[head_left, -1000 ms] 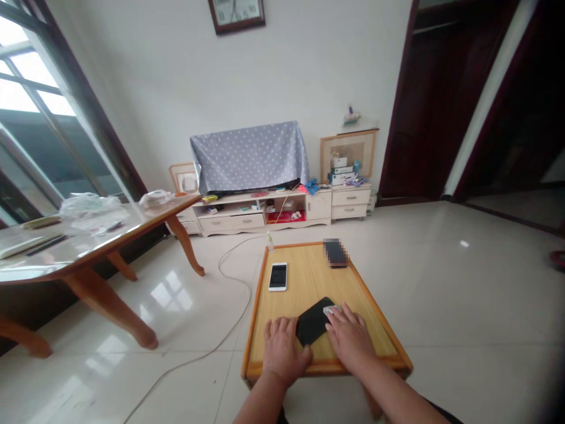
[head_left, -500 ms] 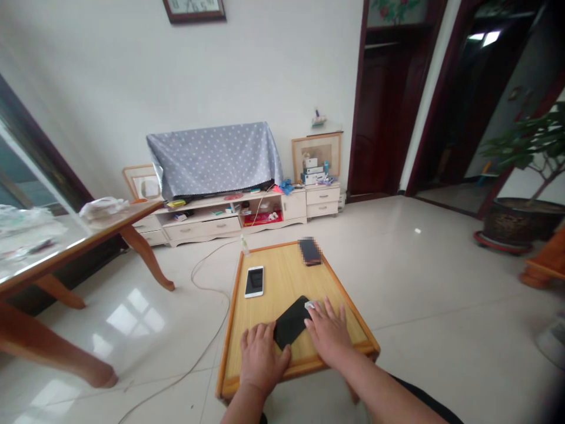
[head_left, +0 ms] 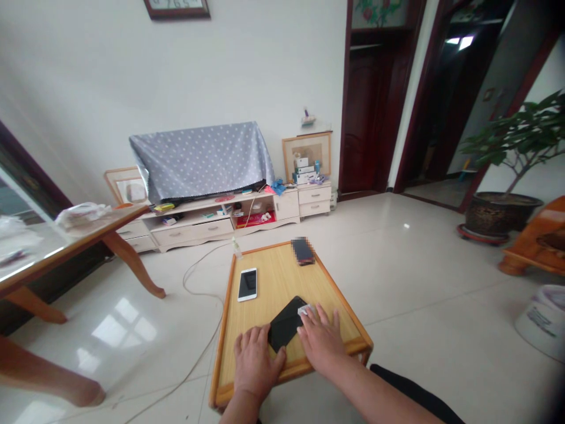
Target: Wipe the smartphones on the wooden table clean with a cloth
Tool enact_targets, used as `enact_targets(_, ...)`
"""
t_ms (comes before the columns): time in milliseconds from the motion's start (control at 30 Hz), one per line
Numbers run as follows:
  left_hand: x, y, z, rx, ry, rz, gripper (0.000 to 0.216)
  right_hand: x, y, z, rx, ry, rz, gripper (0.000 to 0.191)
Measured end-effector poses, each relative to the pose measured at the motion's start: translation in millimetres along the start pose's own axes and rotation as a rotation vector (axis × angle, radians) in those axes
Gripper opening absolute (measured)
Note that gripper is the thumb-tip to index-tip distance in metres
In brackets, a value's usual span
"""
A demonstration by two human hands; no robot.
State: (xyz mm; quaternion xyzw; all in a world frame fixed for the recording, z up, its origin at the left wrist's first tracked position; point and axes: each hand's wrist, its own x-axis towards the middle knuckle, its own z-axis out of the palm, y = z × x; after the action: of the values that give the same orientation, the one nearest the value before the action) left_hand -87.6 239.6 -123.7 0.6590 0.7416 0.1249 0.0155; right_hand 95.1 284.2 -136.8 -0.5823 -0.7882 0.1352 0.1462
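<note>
A black phone (head_left: 285, 327) lies slantwise on the small wooden table (head_left: 265, 259), its dark face up. My left hand (head_left: 256, 362) grips its near left side, thumb at the lower corner and fingers along the left edge. Under the fingertips of my right hand (head_left: 323, 341) is a small white wipe (head_left: 304, 310), pressed on the phone's upper right end. Farther off on the same tabletop lie a white phone (head_left: 248, 284) with a dark screen and a dark, pixelated phone-shaped item (head_left: 303, 251).
A small clear bottle (head_left: 237, 248) stands at the table's far left corner. A cable (head_left: 196, 353) runs over the floor on the left, near a larger table (head_left: 132, 259). To the right are a white bucket (head_left: 542, 323) and a potted plant (head_left: 498, 212).
The camera view has turned slightly right, so the scene sits farther left. My right hand and the wipe have shifted a little on the phone; my left hand keeps its grip.
</note>
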Motion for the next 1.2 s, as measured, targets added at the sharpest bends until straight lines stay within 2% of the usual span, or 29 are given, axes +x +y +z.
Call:
enact_targets(167,0.1,0.7,0.9,0.013,-0.004,-0.018,0.051,-20.8,-15.2,9.1,0.097,-0.060,-0.239,0.048)
enact_targets(233,0.5,0.8,1.1,0.013,-0.011,-0.022,0.051,-13.9,-11.3,5.7,0.083,-0.054,-0.195,0.047)
enact_targets(333,0.7,-1.1,3.1,0.006,0.001,-0.010,0.052,5.9,-0.7,-1.3,0.015,-0.004,-0.009,0.050)
enact_targets(400,0.4,-3.9,6.1,-0.004,0.023,0.007,0.052,11.4,0.0,-0.8,-0.006,0.009,0.041,0.051)
enact_targets(600,-0.3,-8.2,7.4,-0.031,0.023,0.025,0.051,-9.1,-22.6,13.2,0.087,-0.086,-0.240,0.048)
enact_targets(667,-0.3,-6.9,2.9,-0.031,0.007,0.027,0.051,-2.8,-20.0,9.0,0.068,-0.101,-0.215,0.048)
enact_targets(767,-0.4,-5.4,-2.0,-0.037,-0.020,0.028,0.052,17.9,-9.2,0.4,0.002,-0.060,-0.015,0.049)
enact_targets(833,-0.6,-5.6,-1.0,-0.042,-0.013,0.027,0.052,24.4,-7.8,0.6,-0.007,-0.041,0.043,0.050)
enact_targets(1033,-0.4,-8.0,10.4,-0.026,0.046,0.027,0.046,3.2,-28.8,18.7,0.098,-0.107,-0.248,0.049)
enact_targets(1100,-0.5,-7.7,10.5,-0.024,0.046,0.027,0.047,8.5,-25.5,15.7,0.095,-0.111,-0.219,0.049)
enact_targets(1200,-0.6,-6.8,8.1,-0.020,0.039,0.021,0.052,27.5,-12.7,6.9,0.039,-0.046,-0.019,0.049)
